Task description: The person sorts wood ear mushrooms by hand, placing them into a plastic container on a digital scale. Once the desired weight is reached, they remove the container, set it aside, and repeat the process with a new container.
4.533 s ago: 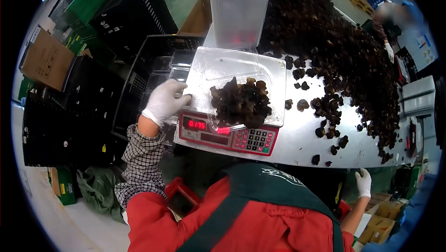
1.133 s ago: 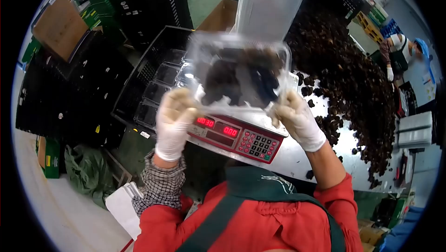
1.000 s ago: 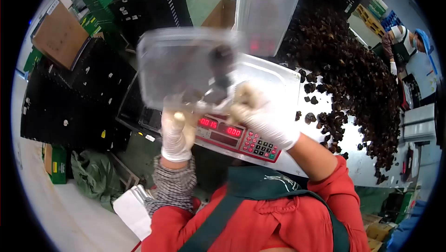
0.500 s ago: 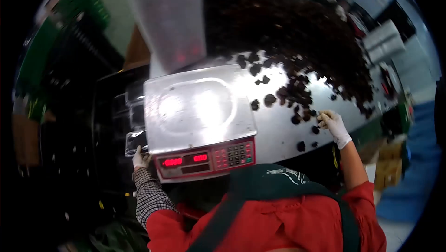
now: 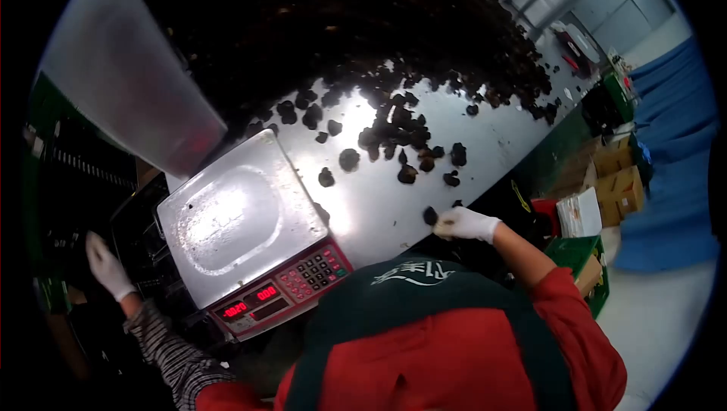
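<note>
My left hand (image 5: 108, 265), in a white glove, is stretched out over the dark area left of the scale, its fingers extended and nothing visible in them. My right hand (image 5: 466, 225), also gloved, is at the near edge of the metal table (image 5: 492, 134). Its fingers are closed, with a dark piece (image 5: 430, 215) at their tips. Between the hands stands a scale with a bare metal plate (image 5: 235, 218) and a lit red display (image 5: 250, 301). More loose dark pieces (image 5: 394, 134) lie beyond my right hand.
A large heap of dark pieces (image 5: 363, 25) covers the far part of the table. A tall translucent container (image 5: 129, 70) stands behind the scale. At the right are cardboard boxes (image 5: 617, 184), a green crate (image 5: 602, 290) and a blue cloth (image 5: 670, 184).
My left hand has left the clear tray beside the scale and moved outward to the left. My right hand is nearer the table's front edge. The view has turned and shifted.
</note>
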The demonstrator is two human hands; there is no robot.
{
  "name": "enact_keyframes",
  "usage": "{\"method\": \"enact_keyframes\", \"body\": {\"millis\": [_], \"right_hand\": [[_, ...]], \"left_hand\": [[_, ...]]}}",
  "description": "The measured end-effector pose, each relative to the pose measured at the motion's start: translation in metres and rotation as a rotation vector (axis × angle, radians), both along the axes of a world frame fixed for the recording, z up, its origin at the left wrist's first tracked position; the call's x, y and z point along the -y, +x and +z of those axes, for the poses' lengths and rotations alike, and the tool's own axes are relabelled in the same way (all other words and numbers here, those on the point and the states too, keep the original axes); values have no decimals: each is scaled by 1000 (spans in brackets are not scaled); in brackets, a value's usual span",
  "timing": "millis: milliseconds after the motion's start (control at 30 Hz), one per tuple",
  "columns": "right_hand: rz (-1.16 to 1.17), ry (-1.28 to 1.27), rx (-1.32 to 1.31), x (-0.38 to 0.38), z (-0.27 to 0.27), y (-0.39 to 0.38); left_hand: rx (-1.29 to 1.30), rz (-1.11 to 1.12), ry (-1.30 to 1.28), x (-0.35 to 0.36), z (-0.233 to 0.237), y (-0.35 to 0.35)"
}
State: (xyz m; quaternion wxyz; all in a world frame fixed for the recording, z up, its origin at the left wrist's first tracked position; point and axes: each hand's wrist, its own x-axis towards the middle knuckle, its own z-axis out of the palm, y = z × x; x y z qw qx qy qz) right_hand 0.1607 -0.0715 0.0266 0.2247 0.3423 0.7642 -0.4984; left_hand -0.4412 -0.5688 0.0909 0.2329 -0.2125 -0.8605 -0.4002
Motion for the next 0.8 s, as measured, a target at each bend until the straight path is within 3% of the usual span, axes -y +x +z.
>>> {"method": "enact_keyframes", "body": {"millis": [67, 133, 200, 267, 300, 367, 533, 800], "right_hand": [[-112, 81, 21, -2, -11, -14], [-209, 270, -296, -10, -17, -21], [-389, 276, -491, -19, -19, -21], [-552, 232, -527, -20, 10, -12], [-647, 197, -600, -28, 2, 17], [-685, 328, -529, -26, 4, 47], [-763, 301, -372, -6, -16, 95], [-765, 406, -349, -1, -24, 90]], "left_hand": [[-235, -103, 17, -87, 96, 44], [-571, -186, -164, -143, 157, 47], [-900, -180, -413, -182, 200, 28], [-808, -185, -476, -203, 237, -45], [-559, -244, -427, -217, 253, -88], [-1002, -133, -574, -244, 268, -67], [-664, -141, -799, -264, 314, -89], [-379, -178, -927, -270, 372, -115]]}}
